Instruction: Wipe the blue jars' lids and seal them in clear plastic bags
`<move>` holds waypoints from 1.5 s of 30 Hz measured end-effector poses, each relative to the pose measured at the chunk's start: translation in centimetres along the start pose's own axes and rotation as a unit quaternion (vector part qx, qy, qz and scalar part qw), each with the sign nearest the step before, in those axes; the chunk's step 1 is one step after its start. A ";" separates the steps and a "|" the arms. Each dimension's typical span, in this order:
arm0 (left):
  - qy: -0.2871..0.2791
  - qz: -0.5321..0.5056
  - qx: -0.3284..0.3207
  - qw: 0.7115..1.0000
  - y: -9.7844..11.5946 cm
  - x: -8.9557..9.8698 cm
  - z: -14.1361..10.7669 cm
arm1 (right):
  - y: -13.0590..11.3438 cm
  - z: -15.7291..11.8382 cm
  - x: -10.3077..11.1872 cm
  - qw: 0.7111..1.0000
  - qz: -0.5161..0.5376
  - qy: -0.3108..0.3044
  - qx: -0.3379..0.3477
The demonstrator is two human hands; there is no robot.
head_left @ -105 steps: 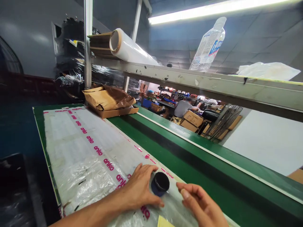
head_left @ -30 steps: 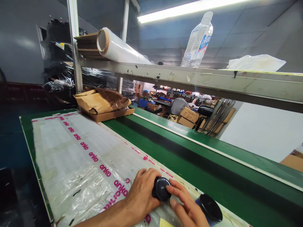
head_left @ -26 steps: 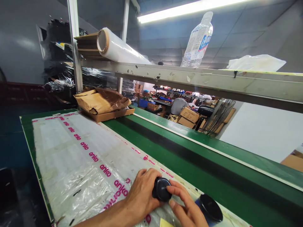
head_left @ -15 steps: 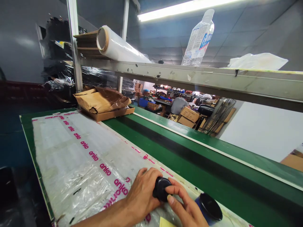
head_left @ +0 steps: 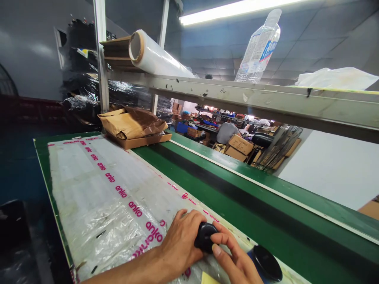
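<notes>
My left hand (head_left: 181, 240) is wrapped round a small black round piece (head_left: 205, 237), which looks like a lid or knob. From the right, the thumb and fingertips of my right hand (head_left: 235, 254) press against that piece's edge. Both hands are low over the plastic sheet (head_left: 118, 213), printed with pink lettering. Just beyond my right hand is a dark blue container with a glossy black top (head_left: 266, 263). A corner of yellow paper (head_left: 209, 278) shows below my hands at the frame's bottom edge.
A green bench (head_left: 189, 185) runs away to the left, with a cardboard tray (head_left: 139, 142) of brown paper at its far end. Overhead, a shelf (head_left: 207, 87) carries a film roll (head_left: 162, 57) and a plastic bottle (head_left: 260, 49). Someone in grey (head_left: 227, 132) sits in the background.
The whole view has shifted slightly, so things appear a little further right. Both hands keep the same grip on the black piece, with only slight finger movement.
</notes>
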State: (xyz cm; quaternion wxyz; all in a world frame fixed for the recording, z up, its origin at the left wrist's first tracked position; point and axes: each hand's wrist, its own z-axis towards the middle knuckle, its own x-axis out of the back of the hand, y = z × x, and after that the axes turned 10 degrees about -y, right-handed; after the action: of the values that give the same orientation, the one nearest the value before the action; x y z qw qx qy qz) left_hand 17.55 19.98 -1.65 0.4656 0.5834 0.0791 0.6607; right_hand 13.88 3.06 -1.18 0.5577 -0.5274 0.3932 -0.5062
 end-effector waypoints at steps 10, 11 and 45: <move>-0.002 -0.008 -0.002 1.000 0.0 0.1 0.0 | 0.2 0.1 0.3 1.000 -0.016 0.011 -0.006; -0.001 -0.008 -0.003 1.000 0.0 0.1 0.0 | 0.2 0.2 0.3 1.000 -0.018 0.011 -0.005; -0.004 0.001 0.007 1.000 0.2 0.5 0.2 | 3.0 0.2 2.3 0.985 -0.153 -0.061 0.055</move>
State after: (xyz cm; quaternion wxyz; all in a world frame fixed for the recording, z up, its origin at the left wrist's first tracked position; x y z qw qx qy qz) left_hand 17.60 20.11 -1.12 0.4611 0.5895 0.0815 0.6582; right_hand 14.90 0.64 -3.93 0.5248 -0.5796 0.2444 -0.5735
